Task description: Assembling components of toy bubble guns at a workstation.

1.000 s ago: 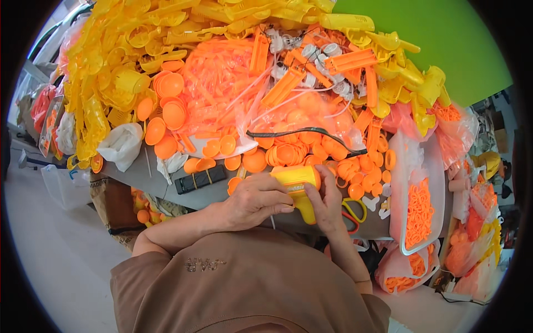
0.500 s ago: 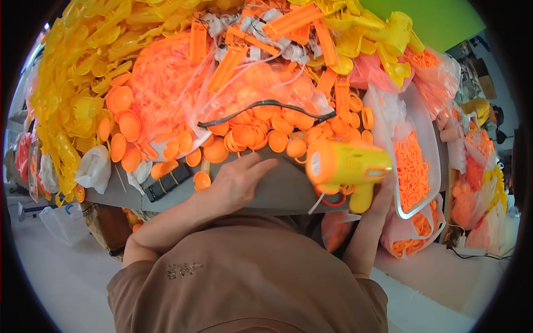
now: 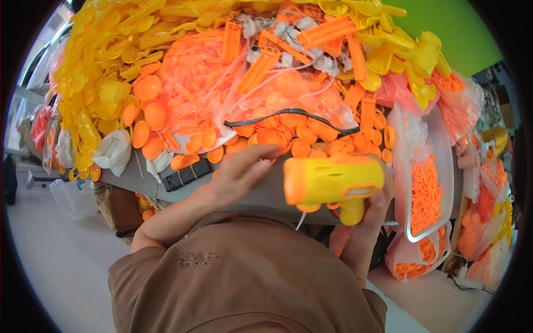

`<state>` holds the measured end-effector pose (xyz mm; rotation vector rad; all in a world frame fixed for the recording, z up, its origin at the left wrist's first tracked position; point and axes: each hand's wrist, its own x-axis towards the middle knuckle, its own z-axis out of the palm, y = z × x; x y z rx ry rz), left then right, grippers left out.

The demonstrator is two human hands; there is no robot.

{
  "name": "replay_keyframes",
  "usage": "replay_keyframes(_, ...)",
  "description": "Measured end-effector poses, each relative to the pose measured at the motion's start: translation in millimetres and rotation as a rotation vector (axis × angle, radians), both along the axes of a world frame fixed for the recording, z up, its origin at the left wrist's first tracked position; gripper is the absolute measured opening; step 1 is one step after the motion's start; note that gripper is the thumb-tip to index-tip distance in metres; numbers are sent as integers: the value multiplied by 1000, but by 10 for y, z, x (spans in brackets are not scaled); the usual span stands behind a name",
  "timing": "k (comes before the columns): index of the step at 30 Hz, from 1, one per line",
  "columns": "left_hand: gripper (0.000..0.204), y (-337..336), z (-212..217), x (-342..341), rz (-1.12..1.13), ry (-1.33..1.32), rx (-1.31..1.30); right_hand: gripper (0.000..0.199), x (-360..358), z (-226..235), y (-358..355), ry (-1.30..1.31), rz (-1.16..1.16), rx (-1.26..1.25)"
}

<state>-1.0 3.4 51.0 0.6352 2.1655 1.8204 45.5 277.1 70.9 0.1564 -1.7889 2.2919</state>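
A yellow toy shaped like a hair dryer (image 3: 330,176), with an orange ring at its left end and a short yellow handle, is held crosswise above the table's near edge. My right hand (image 3: 381,201) grips it from behind at its right end, the fingers partly hidden by the body. My left hand (image 3: 236,176) is open with fingers stretched out, apart from the toy and holding nothing. Just beyond the left fingertips lie round orange caps (image 3: 269,137). A thin white stick (image 3: 300,222) hangs below the toy's left end.
A clear plastic bin (image 3: 408,213) of small orange rings (image 3: 426,188) stands at the right. Yellow plastic shells (image 3: 94,83) are heaped at the far left. Orange battery-box-like parts (image 3: 258,71) with wires lie at the back. A black strip (image 3: 291,111) crosses the caps.
The toy has turned, so its orange end now faces more to the left and its side shows. My left hand has opened out nearer to it. The whole view has shifted slightly.
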Motion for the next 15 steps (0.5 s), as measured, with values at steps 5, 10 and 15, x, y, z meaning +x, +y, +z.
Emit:
replay_keyframes(5, 69, -464, 348, 197, -78, -278, 256, 72, -169, -20, -639, -89, 386, 93)
replay_keyframes(10, 79, -1109, 265, 391, 198, -498, 192, 73, -216, -5, -1016, 31, 560, 399)
replay_keyframes(15, 75, -2316, 64, 1021, 450, -423, 597, 59, -211, -107, -945, 52, 568, 538)
